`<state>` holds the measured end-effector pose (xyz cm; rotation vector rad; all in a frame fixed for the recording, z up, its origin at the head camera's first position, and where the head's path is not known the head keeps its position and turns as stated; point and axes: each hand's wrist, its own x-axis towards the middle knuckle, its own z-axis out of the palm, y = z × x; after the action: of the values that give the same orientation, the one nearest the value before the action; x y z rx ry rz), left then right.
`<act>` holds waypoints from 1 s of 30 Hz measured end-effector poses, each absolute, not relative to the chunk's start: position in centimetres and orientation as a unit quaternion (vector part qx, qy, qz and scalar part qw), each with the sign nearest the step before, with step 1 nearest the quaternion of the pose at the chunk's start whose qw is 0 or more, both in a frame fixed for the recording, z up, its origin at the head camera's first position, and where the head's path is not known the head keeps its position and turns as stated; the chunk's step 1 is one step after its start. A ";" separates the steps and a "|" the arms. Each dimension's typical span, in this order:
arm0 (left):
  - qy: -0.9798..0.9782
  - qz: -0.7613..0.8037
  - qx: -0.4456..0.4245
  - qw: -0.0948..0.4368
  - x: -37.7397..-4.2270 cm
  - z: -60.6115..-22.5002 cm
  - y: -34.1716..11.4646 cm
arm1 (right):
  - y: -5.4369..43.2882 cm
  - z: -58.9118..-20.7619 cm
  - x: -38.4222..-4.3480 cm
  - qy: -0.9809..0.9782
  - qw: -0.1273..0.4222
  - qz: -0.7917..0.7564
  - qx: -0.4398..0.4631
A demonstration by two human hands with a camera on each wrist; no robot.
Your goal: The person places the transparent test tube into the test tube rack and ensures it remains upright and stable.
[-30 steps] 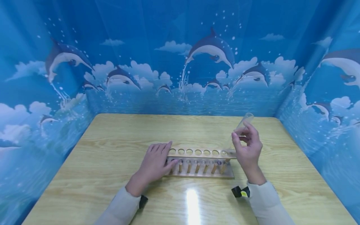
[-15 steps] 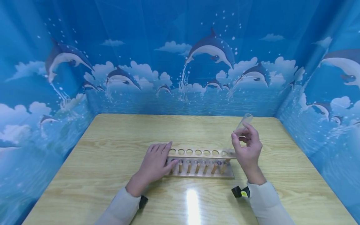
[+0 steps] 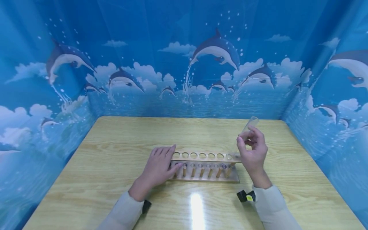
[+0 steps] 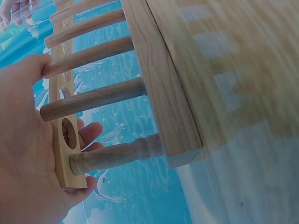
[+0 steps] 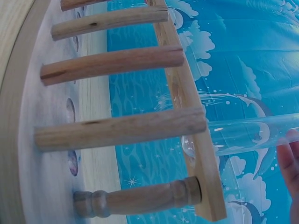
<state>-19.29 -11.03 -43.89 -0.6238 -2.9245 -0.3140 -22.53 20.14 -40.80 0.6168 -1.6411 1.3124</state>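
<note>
A wooden test tube rack stands in the middle of the table, with a holed upper bar and a row of upright pegs. My left hand grips the rack's left end; in the left wrist view the thumb lies by a peg and the fingers curl behind the bar. A clear test tube, mouth up, is pinched between thumb and fingers of my right hand. In the right wrist view the rounded bottom of the test tube pokes through the hole nearest the rack's right end, above the base.
The light wood-grain table reaches back to a blue dolphin-print curtain, which also hangs on both sides. Black straps with a camera mount sit at the wrists. A bright reflection lies on the table's front part.
The test tube has sunk very slightly with my right hand, its bottom now showing in the rack's hole. My left hand has stayed still.
</note>
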 end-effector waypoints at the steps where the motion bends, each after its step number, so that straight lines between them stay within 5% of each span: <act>1: -0.970 -0.105 -0.207 0.068 -19.3 -43.9 -11.0 | 20.1 -40.8 -22.5 -0.666 0.457 0.534 0.251; 30: -0.969 -0.112 -0.208 0.076 -19.2 -43.8 -11.0 | 18.9 -39.4 -21.5 -0.678 0.452 0.516 0.263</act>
<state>-19.17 -11.00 -43.81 -0.6244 -2.9043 -0.3348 -21.48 18.94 -39.36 0.6506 -1.6743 1.2746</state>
